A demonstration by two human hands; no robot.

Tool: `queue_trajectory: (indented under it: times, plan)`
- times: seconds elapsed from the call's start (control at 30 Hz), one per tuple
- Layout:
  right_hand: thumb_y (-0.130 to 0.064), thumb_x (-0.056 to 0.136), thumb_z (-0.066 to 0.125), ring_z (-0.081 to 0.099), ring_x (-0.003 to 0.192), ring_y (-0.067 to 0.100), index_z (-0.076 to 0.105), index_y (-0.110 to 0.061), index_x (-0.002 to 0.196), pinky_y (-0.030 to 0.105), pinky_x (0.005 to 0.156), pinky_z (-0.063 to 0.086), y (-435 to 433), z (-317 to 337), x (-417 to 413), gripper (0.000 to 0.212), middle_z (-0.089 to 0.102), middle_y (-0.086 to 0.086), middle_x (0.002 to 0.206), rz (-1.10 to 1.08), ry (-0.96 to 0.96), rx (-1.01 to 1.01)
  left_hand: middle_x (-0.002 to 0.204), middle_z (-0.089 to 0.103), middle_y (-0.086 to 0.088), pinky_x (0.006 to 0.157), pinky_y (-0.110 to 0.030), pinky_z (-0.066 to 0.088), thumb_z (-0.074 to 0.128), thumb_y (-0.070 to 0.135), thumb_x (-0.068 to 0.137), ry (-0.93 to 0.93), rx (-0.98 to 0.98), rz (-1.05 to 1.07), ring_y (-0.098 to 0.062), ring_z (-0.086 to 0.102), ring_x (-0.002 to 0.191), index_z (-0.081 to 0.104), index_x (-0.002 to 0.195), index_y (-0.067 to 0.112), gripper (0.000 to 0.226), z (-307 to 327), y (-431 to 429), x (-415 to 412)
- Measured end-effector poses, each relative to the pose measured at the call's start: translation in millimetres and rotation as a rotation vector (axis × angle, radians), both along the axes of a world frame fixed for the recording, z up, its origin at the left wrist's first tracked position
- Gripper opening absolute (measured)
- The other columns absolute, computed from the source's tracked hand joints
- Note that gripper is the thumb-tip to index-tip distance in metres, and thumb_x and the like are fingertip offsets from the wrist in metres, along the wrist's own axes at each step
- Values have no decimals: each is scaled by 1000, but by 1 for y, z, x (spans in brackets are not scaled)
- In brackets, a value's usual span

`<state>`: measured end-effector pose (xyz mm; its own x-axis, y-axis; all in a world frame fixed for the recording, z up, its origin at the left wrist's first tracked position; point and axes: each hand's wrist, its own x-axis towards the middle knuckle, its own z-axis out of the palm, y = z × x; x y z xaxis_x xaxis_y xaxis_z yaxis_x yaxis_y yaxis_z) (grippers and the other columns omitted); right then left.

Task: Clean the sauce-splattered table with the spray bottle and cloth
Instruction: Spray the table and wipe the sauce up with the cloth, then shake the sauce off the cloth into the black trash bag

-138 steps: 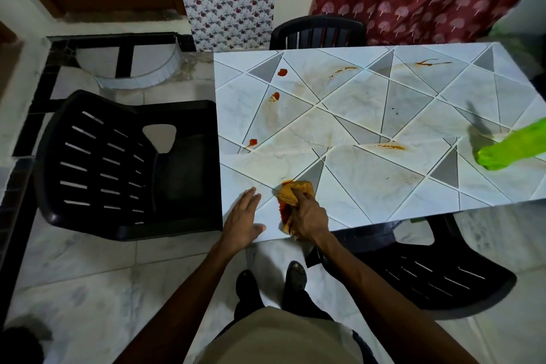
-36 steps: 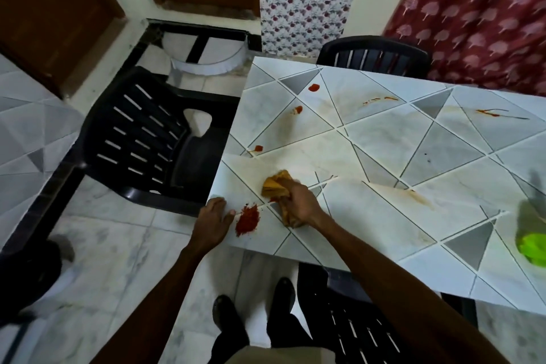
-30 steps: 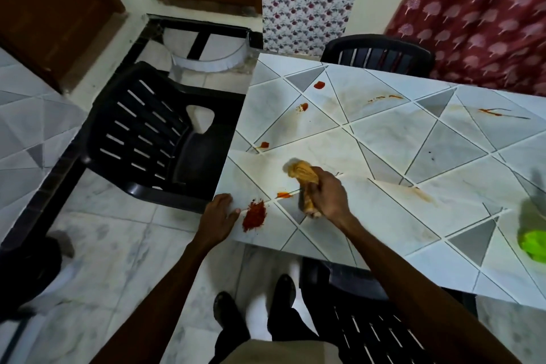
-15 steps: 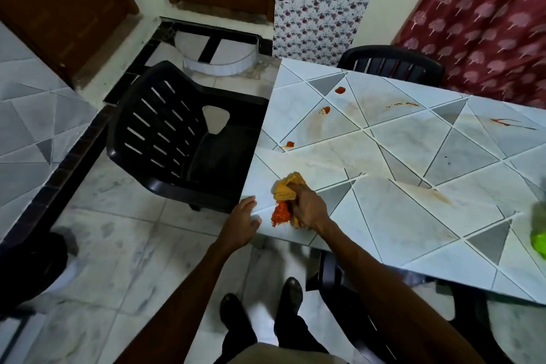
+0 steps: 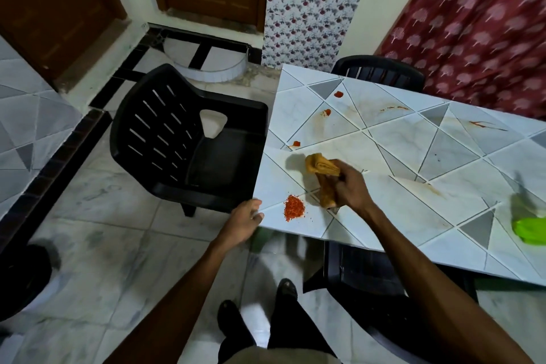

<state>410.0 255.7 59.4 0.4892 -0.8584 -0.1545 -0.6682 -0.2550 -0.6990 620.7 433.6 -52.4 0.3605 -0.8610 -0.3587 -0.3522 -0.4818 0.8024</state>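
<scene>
The tiled table (image 5: 393,156) carries red sauce spots (image 5: 326,112) near its far left side and thin streaks (image 5: 484,125) further right. A red crumbly pile (image 5: 294,208) lies near the front left corner. My right hand (image 5: 350,188) grips a folded orange cloth (image 5: 322,167), lifted a little off the tabletop just right of the pile. My left hand (image 5: 243,223) is cupped under the table's front left corner, fingers relaxed and holding nothing. The green spray bottle (image 5: 530,229) lies at the right edge, partly cut off.
A black plastic chair (image 5: 180,139) stands against the table's left side. Another black chair (image 5: 378,72) sits at the far end, and a third (image 5: 369,284) is tucked under the near edge by my legs. Curtains hang behind.
My right hand lifted the cloth off the red pile and moved it up and right, leaving the pile exposed. My left hand stayed at the table corner.
</scene>
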Motion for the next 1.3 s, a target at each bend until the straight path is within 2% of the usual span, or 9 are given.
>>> queue_trajectory:
  times: [0.13,0.23,0.33,0.47,0.57,0.67,0.97,1.2,1.3]
  plan:
    - [-3,97,51,68,100,24,67,-23,116,35,88,53,2,29,16,31,73,0,108,-91,-214,195,114,70,-4,99,-31,49,65,20,91,132,-89,78,-11,64,104,65,118,18,27,16,13,18]
    - [-9,102,55,71,98,23,64,-22,125,35,83,58,12,42,48,28,75,0,108,-125,-403,491,107,71,-3,91,-24,51,65,15,93,238,-185,203,-17,66,101,65,110,23,19,38,21,35]
    - [-19,100,58,72,103,31,63,-11,126,40,81,61,30,37,97,28,74,15,116,-113,-549,815,101,72,-6,79,-16,50,62,9,95,288,-267,381,-16,68,88,66,111,19,19,62,36,57]
    - [-25,100,57,71,109,34,60,-7,131,43,79,63,67,30,175,37,70,20,125,-10,-515,1078,98,69,-9,72,-14,51,55,1,97,317,-364,601,-3,68,75,62,115,6,20,83,75,98]
    - [-26,101,55,74,101,33,61,-6,130,43,71,64,118,22,250,36,70,22,125,98,-420,1207,100,71,-9,76,-20,53,59,6,96,316,-392,841,-10,70,83,65,115,9,20,87,136,140]
    - [-28,100,54,73,102,34,61,-6,128,49,83,62,173,9,318,36,72,22,120,219,-307,1268,101,72,-10,79,-27,54,59,7,96,307,-390,1016,-19,69,86,66,111,11,18,81,198,181]
    - [-17,82,71,69,113,37,62,-8,129,48,89,61,381,-51,537,49,71,20,124,414,-44,1312,93,72,-7,78,-32,54,56,12,99,277,-340,1409,-18,69,80,68,102,17,13,18,414,341]
    - [-6,90,68,73,96,31,66,-10,124,47,82,62,528,-179,700,35,76,14,109,326,156,1239,95,72,-10,80,-32,55,57,14,97,366,-183,1558,-22,70,85,68,109,8,17,-100,542,478]
    - [-7,91,67,72,103,32,64,-11,126,50,88,60,561,-243,745,35,74,16,117,305,178,1236,96,72,-9,81,-31,55,56,14,97,386,-127,1548,-22,70,86,67,110,8,17,-164,572,520]
